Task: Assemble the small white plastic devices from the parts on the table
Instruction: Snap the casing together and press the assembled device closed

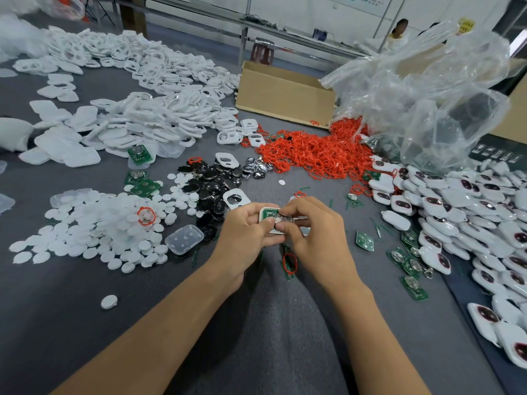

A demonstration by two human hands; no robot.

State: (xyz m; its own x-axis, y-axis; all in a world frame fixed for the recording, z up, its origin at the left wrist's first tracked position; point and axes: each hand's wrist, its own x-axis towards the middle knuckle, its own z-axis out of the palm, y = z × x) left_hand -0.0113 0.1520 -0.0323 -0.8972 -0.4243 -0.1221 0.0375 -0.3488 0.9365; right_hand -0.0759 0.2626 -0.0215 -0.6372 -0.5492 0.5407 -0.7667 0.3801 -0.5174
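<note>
The left hand (245, 229) is curled round a small white shell (263, 216), which is held just above the bench (256, 323) at its middle. A green circuit board (270, 213) is seated in the shell and faces up. The right hand (310, 226) is closed on the same shell from the other side, its thumb and fingertips pinched in beside a round silvery part (283, 218) on the board. Both hands are thus clamped on the one piece.

Directly below the hands a single red ring (290, 263) is laid on the bench. To the left a clear plastic cover (184, 239) is set beside a spread of white discs (99, 232), and behind these a cluster of black oval parts (211, 189) is gathered. A heap of red rings (313, 155) is piled further back, touching a crumpled plastic bag (422, 95) and near a cardboard box (285, 92). White frames (148, 118) are heaped across the far left. Along the right edge finished white devices (456, 201) are stacked, with loose circuit boards (410, 266) scattered just beside them.
</note>
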